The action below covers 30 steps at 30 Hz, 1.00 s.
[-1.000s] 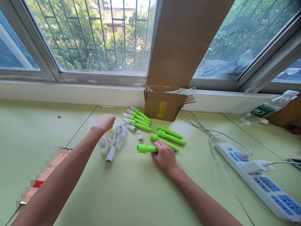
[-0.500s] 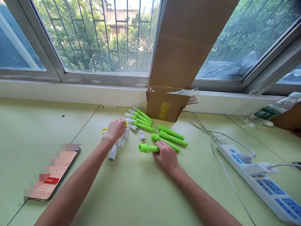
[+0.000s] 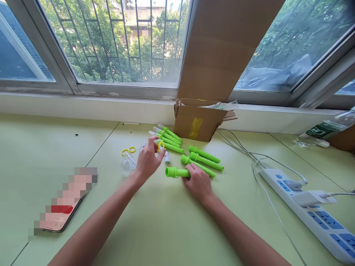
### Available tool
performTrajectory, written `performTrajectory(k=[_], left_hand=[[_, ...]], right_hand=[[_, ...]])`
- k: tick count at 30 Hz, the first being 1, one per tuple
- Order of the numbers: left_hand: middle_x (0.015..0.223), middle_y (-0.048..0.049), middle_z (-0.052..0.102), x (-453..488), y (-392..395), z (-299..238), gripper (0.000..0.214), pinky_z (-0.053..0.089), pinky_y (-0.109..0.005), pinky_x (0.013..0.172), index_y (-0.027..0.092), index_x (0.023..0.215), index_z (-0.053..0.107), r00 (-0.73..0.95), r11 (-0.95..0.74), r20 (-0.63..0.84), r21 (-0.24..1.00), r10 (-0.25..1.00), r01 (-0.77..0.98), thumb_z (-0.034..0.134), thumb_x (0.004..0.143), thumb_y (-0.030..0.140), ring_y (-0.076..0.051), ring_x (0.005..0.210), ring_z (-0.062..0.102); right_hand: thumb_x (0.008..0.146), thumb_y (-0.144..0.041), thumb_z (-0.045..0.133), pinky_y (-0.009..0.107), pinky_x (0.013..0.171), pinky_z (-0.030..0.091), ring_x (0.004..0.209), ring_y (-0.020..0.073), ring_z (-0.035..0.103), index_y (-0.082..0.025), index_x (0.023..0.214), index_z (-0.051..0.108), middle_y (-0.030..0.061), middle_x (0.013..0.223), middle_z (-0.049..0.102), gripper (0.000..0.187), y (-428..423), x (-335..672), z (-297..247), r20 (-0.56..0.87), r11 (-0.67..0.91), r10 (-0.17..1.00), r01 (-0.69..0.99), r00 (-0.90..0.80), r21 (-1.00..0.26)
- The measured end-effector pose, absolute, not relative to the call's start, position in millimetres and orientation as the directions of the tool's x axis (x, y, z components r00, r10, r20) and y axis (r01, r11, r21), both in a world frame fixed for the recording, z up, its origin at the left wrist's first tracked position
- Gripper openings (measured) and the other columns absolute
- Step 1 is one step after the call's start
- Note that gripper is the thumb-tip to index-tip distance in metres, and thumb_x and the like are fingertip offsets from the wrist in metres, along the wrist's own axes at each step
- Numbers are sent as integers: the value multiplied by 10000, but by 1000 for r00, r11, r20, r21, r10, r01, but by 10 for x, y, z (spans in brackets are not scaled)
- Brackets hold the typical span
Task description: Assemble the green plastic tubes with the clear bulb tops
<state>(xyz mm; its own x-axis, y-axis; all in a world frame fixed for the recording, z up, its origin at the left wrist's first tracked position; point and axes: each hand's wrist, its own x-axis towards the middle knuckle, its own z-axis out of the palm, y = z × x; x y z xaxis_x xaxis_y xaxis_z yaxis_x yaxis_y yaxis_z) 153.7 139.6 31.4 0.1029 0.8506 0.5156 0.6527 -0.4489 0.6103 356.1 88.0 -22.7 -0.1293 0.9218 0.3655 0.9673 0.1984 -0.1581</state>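
Note:
Between finger and thumb, my left hand (image 3: 148, 159) pinches a small yellow ring (image 3: 161, 146) just above the table. My right hand (image 3: 199, 181) is wrapped round a green plastic tube (image 3: 177, 172), its threaded open end pointing left. Three more green tubes (image 3: 205, 161) lie just beyond that hand. Further off, several green tubes with clear tips (image 3: 169, 137) lie side by side. A small white cylinder (image 3: 166, 158) stands between the hands. Left of my left hand are two yellow rings (image 3: 129, 150) and clear plastic pieces (image 3: 128, 164), partly hidden by it.
A cardboard box (image 3: 198, 123) stands against the window ledge. On the right lie a white power strip (image 3: 305, 210) with plugs and grey cables (image 3: 249, 152), and a plastic bottle (image 3: 321, 129). A phone (image 3: 63, 207), partly blurred out, lies on the left.
My left hand has moved right, carrying the yellow ring toward the threaded end of the green tube. The right hand keeps its hold, nearly still. The view has shifted slightly.

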Motion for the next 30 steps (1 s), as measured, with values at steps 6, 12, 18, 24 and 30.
performTrajectory(k=[6, 12, 18, 24, 30], left_hand=[[887, -28, 579, 1700, 1046, -27, 399, 492, -225, 633, 224, 1273, 398, 143, -541, 549, 684, 824, 489, 488, 888, 283, -108, 728, 572], [827, -5, 579, 1673, 984, -187, 236, 506, -221, 605, 196, 994, 469, 13, -478, 510, 797, 860, 368, 586, 832, 321, -92, 672, 576], [730, -14, 596, 1657, 997, -125, 262, 474, -214, 589, 176, 678, 546, 46, -488, 508, 794, 860, 363, 531, 868, 355, -101, 652, 559], [666, 0, 613, 1676, 970, -111, 269, 453, -220, 582, 186, 755, 601, 77, -428, 437, 805, 896, 410, 474, 896, 377, -109, 609, 556], [608, 35, 541, 1692, 966, -139, 241, 371, -202, 509, 200, 731, 486, 135, -414, 399, 785, 907, 461, 416, 924, 326, -85, 519, 490]], right_hand=[[793, -252, 514, 270, 594, 328, 746, 179, 555, -207, 742, 534, 28, 796, 612, 71, 880, 3570, -231, 382, 194, 919, 957, -101, -214], [802, -254, 512, 259, 589, 318, 730, 171, 551, -204, 719, 510, 25, 770, 607, 97, 892, 3571, -228, 388, 172, 920, 948, -57, -268], [797, -252, 508, 256, 585, 310, 728, 171, 550, -204, 706, 512, 27, 753, 613, 103, 891, 3575, -242, 397, 188, 914, 951, -78, -245], [809, -257, 495, 266, 593, 306, 737, 180, 554, -204, 722, 523, 30, 752, 625, 106, 885, 3575, -259, 393, 190, 915, 958, -93, -217], [821, -255, 494, 272, 600, 296, 747, 185, 555, -203, 723, 516, 33, 756, 627, 112, 875, 3554, -247, 382, 179, 920, 963, -91, -202]])
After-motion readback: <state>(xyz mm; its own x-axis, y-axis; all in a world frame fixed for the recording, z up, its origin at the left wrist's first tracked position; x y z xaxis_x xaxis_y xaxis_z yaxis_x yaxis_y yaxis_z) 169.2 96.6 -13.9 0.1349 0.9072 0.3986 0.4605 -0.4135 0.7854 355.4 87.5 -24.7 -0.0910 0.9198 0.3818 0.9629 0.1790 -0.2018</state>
